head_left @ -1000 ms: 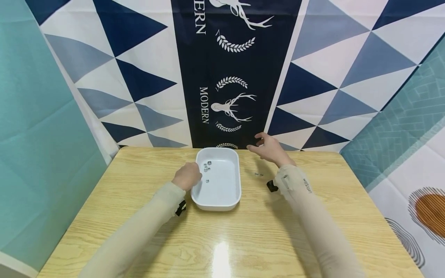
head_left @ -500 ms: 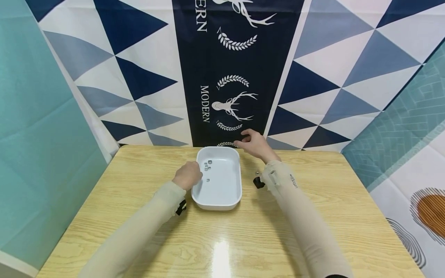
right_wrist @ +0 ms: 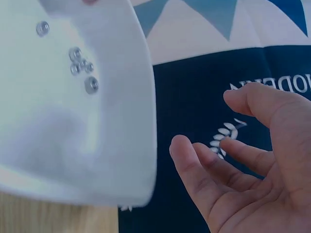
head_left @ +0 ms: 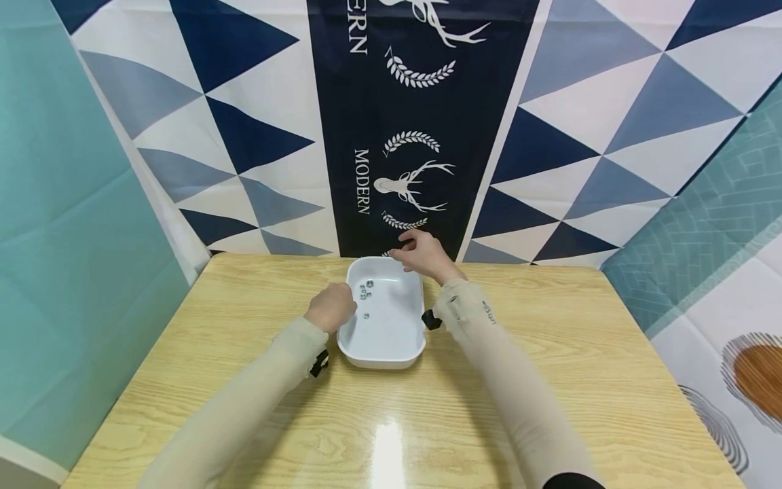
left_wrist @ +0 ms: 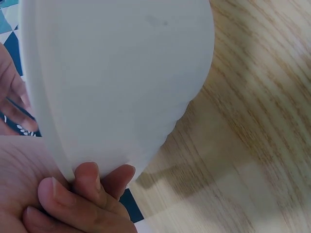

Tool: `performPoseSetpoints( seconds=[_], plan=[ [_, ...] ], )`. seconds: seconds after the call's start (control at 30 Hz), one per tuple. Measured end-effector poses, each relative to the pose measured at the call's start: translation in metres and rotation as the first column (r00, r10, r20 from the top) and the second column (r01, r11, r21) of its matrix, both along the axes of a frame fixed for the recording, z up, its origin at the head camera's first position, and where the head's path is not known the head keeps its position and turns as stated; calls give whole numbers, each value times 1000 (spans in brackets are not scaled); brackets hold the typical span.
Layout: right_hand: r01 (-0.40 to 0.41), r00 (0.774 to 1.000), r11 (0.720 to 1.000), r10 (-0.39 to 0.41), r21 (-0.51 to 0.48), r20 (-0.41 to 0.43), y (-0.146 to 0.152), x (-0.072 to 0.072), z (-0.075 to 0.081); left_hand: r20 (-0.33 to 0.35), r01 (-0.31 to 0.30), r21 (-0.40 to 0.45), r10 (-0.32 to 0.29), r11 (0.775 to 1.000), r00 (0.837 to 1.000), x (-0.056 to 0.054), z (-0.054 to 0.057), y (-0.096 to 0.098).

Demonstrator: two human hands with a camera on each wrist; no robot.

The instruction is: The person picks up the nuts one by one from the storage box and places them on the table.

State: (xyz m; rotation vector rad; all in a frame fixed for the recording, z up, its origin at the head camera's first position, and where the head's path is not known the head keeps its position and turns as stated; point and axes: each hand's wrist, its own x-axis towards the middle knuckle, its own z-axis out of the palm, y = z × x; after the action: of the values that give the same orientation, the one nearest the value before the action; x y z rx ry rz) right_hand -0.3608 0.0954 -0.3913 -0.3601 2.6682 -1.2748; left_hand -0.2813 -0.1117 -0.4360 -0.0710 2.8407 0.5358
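Observation:
A white rectangular tray [head_left: 391, 336] stands near the table's back edge. Several small round, ring-like metal pieces [right_wrist: 91, 85] lie on its floor, mostly towards the far left in the head view. My left hand [head_left: 332, 307] grips the tray's left wall, its curled fingers [left_wrist: 87, 199] against the outer side in the left wrist view. Over the tray's far right corner is my right hand [head_left: 424, 257], fingers spread and relaxed. The right wrist view shows nothing between that hand's thumb and fingers [right_wrist: 182, 150], beside the tray's rim.
The wooden table [head_left: 244, 401] ends at the back against a patterned cloth [head_left: 421, 102]. A teal cloth [head_left: 79, 238] hangs at the left. Black wrist mounts [head_left: 431, 319] stick out under the sleeves.
My right hand has moved left from beside the tray to over its far right corner. Its sleeve now covers the spot where two small metal pieces lay. My left hand has kept its grip.

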Motion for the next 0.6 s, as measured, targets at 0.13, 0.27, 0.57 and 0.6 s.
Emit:
performPoseSetpoints(
  seconds=[0.13,0.27,0.57,0.6],
  plan=[
    [-13,1000,1000,14,-18,25,-12,2,-6,5,3,-12,-3,1000,1000,-1,-1,-1],
    [-24,998,999,25,-26,56,-20,3,-14,16,5,-16,-5,1000,1000,-1,0,0],
    [-38,992,998,43,-43,116,-33,7,-30,-5,18,-34,-18,999,1000,-2,-1,-1],
    [-42,992,998,46,-42,117,-33,8,-31,-5,19,-36,-20,999,1000,-2,-1,-1]
  ],
)
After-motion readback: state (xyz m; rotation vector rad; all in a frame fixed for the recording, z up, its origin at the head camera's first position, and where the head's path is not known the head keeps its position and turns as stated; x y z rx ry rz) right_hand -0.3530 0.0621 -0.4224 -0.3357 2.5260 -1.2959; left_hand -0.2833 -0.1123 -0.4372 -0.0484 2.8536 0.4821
